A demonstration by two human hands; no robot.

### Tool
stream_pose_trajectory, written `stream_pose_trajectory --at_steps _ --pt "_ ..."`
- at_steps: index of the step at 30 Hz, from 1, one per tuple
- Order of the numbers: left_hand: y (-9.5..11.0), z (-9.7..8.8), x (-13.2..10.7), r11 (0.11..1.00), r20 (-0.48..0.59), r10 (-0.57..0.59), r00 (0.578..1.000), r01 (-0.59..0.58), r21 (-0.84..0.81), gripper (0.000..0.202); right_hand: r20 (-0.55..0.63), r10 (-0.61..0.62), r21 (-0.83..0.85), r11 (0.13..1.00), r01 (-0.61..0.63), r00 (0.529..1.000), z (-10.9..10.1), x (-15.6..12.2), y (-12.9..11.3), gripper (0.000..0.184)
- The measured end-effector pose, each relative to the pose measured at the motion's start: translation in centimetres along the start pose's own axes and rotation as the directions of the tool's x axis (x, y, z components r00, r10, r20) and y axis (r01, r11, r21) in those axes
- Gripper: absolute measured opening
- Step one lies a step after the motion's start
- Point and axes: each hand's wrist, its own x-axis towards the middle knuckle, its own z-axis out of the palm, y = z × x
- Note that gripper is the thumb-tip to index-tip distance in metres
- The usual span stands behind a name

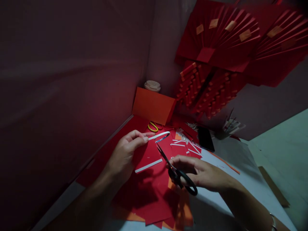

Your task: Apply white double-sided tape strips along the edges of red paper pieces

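Between the thumb and fingers of my left hand (127, 149) is pinched a thin white strip (160, 135), its free end curling round to the right. My right hand (196, 170) grips black-handled scissors (176, 175), whose blades point up and left close to the strip's curled end. I cannot tell whether the blades touch it. Under both hands lie red paper sheets (149, 189), with another white strip (148, 166) lying flat on them. Orange paper (185, 205) shows beneath the red sheets.
Yellow-handled scissors (152, 127) lie by a folded orange card (152, 104), with a lidded cup (152, 85) behind. Red pieces with white strips (186, 147), a black phone (205, 138) and a pen holder (227, 128) are to the right. Red paper fans (223, 35) hang above.
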Motion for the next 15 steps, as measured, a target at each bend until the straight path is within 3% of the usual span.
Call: stream_pose_trajectory --at_steps 15 --pt "-0.7 0.3 -0.1 0.997 0.040 -0.037 0.999 0.034 0.068 0.016 -0.085 -0.087 0.108 0.990 0.096 0.993 1.2 1.1 1.1 0.041"
